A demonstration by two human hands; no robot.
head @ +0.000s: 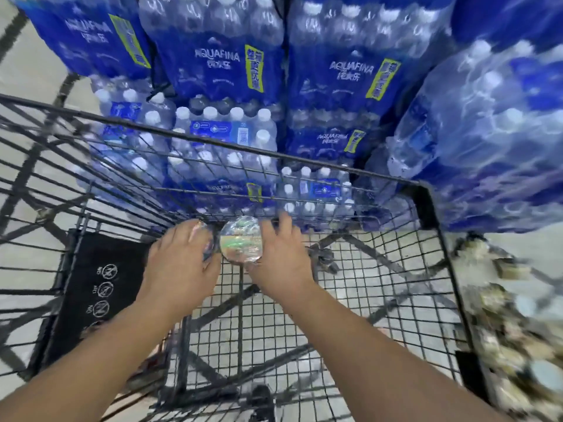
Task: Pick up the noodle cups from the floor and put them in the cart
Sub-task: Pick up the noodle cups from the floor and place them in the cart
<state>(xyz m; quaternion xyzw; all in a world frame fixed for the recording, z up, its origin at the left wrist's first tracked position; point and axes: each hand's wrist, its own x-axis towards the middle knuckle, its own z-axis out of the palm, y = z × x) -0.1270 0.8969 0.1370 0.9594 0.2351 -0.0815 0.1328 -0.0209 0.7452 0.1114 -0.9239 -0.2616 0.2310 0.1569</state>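
Note:
A noodle cup point(240, 240) in shiny clear wrap lies on its side near the far end of the black wire cart point(438, 239), its round end facing me. My right hand point(281, 257) touches its right side with fingers spread and fairly straight, thumb at the cup's lower edge. My left hand point(179, 260) lies over a second noodle cup point(208, 243), fingers curled down round it; only a sliver of that cup's wrap shows. Both hands are inside the cart basket, just above its mesh floor.
Shrink-wrapped packs of bottled water point(213, 71) are stacked high just beyond the cart and to its right. A black flap with warning icons point(100, 287) sits at the cart's left. Blurred goods point(518, 318) lie outside the right wall. Pale floor shows through the mesh.

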